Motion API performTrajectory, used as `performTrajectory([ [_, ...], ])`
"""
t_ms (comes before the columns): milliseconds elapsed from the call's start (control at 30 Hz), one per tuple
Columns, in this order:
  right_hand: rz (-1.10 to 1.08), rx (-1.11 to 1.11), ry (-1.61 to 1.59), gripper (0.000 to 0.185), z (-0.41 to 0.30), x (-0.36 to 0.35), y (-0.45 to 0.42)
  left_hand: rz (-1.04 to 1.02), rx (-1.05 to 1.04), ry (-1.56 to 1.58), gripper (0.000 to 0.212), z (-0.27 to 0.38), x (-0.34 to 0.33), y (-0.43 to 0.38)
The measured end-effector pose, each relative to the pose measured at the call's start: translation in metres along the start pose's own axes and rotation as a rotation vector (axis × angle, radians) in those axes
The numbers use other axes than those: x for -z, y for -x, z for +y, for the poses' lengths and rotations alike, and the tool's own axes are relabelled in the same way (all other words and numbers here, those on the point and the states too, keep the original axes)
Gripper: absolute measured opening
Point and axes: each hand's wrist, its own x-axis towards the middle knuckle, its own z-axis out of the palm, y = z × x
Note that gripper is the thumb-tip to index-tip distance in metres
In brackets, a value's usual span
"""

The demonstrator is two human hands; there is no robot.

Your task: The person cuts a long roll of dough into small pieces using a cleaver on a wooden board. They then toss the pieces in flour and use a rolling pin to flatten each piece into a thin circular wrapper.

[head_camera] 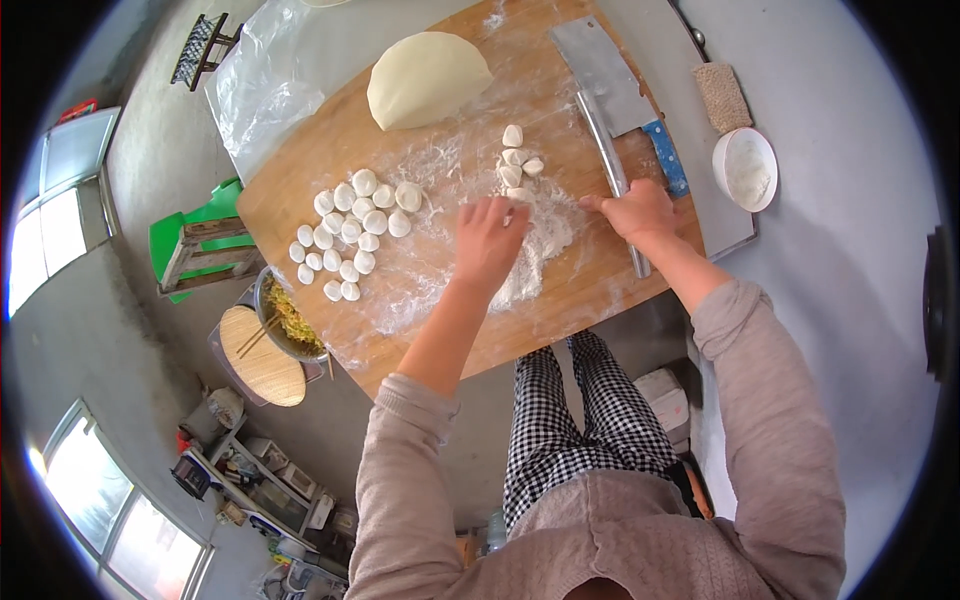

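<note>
My left hand (487, 238) reaches over a patch of flour (536, 251) on the wooden board (442, 337). Its fingertips are at the nearest of several small dough pieces (511, 176); whether they pinch one is hidden. A metal rolling pin (606, 146) runs under my right hand (641, 214), which grips it with the thumb out to the left. Further left, several flattened dough rounds (351, 217) lie in a loose cluster. A large smooth lump of dough (427, 79) sits at the far side of the board.
A cleaver (606, 75) with a blue handle lies beyond the pin. Right of the board stands a white bowl (746, 169) of flour. Clear plastic sheeting (266, 90) covers the far left. Below the left edge are a metal bowl of filling (291, 319) and a round woven mat (262, 356).
</note>
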Motion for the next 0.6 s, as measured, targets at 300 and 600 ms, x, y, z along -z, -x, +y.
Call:
performTrajectory([
  [300,-0.155,0.014,-0.064,0.065,-0.001,0.008,0.002,0.159,0.376,0.056,0.032,-0.022,0.017,0.061],
  [600,0.015,0.028,0.002,0.063,0.000,-0.003,0.002,0.133,0.366,0.065,0.027,-0.026,0.019,0.058],
])
